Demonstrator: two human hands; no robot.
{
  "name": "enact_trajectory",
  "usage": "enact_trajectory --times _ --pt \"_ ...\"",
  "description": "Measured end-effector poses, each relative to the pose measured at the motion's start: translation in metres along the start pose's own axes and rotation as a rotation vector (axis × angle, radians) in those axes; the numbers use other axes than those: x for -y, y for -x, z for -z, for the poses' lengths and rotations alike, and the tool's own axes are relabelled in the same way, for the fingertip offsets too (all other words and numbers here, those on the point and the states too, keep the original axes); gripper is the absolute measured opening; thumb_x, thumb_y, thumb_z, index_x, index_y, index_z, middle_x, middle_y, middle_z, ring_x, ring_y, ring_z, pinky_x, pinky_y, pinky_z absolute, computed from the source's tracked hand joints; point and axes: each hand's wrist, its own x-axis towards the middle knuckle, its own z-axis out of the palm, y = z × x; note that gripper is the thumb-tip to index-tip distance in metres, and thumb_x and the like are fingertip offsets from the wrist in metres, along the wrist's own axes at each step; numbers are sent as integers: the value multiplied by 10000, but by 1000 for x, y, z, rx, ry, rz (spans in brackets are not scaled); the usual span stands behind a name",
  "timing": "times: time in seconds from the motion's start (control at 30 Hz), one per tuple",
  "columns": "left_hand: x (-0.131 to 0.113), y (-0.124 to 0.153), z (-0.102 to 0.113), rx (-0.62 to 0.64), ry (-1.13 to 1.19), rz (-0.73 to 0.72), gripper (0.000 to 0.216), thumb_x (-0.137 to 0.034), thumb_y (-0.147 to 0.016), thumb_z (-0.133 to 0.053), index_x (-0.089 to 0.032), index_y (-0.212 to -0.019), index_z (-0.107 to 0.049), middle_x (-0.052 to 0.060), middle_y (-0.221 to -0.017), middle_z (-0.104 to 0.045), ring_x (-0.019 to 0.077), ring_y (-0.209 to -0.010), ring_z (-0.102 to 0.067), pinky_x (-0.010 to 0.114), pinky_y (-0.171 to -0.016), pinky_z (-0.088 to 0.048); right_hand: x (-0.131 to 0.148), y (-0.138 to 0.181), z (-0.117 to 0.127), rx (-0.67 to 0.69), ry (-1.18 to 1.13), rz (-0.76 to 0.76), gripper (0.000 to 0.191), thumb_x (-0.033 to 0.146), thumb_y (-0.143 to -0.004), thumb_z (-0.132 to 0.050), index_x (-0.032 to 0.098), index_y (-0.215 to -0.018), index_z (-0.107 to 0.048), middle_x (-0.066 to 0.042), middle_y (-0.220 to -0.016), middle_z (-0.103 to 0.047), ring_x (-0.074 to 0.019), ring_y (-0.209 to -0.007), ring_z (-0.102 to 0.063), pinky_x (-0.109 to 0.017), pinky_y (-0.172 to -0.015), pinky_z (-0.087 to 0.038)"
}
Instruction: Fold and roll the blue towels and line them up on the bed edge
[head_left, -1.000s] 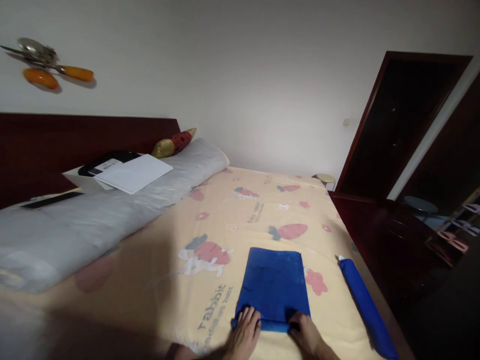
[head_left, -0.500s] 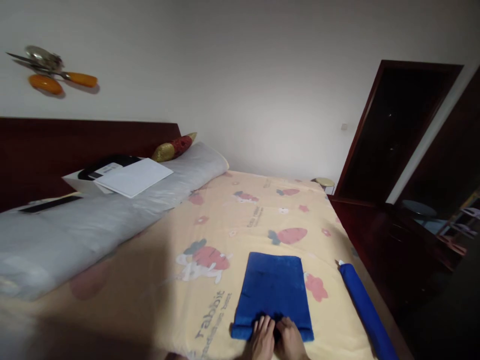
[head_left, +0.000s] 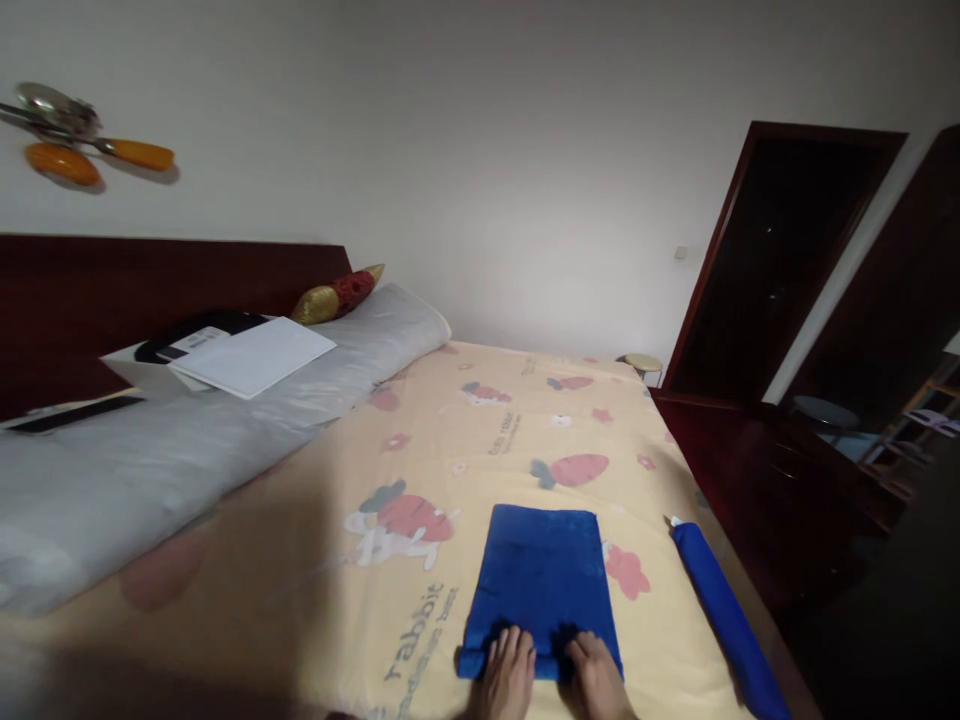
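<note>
Rolling: near edge of towel (head_left: 541, 580) turned up into a thick roll under both hands, on the bed (head_left: 525, 430), low and right of centre in the head view.
Change: half a second back both hands bunched together at mid-edge; now spread a little apart along the roll. A second back set wide at the two near corners, fold thinner.
Meaning: judged as the roll being started and evened out; only the first turn made, most of the cloth flat beyond.
Left hand (head_left: 508, 678): palm down, fingers bent over the left part of the roll, pressing rather than gripping shut.
Right hand (head_left: 598, 680): same pose on the right part, fingers curled over the roll; thumb hidden, so full grip hard to judge.
Long axis: flat part running away from the person toward the far wall, slightly longer than wide.
Roll axis: crosswise, left to right, along the near edge.
Facing: far short edge pointing at the carrot print (head_left: 574, 469) and the wall.
Beside: second blue roll (head_left: 726, 618) near the bed's right edge, well apart, lying away from the person, white tag at its far end.
Further: grey bolster (head_left: 187, 440) at left, white box (head_left: 232, 355) on it.
</note>
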Motion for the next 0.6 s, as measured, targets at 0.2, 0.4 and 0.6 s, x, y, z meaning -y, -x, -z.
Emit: enact_trajectory --times 0.2,0.4,0.6 --pt "-4 -2 -7 156 56 -114 356 -200 -896 -442 -292 -1197 -607 12 -1234 -654 193 -1144 -582 332 -944 -454 6 -6 -22 -12 -72 51 266 74 -730 -445 221 -864 -621 -52 -863 -643 -207 -829 -614 -335 -820 -479" --pt "53 -12 45 40 -37 138 297 -311 -954 -386 -269 -1073 -654 30 -1073 -673 216 -1086 -574 425 -972 -406 -49 19 13 -98 28 -2 492 91 -717 -486 270 -1163 -593 -75 -1045 -643 -244 -911 -612 -361 -785 -508" --pt "30 -5 33 -97 7 -100 317 -211 -916 -417 -275 -1112 -657 -4 -1099 -708 160 -1024 -632 298 -921 -486 -12 13 -12 -120 11 212 464 102 -771 -504 247 -1204 -590 -60 -1186 -663 -222 -1041 -639 -329 -902 -523"
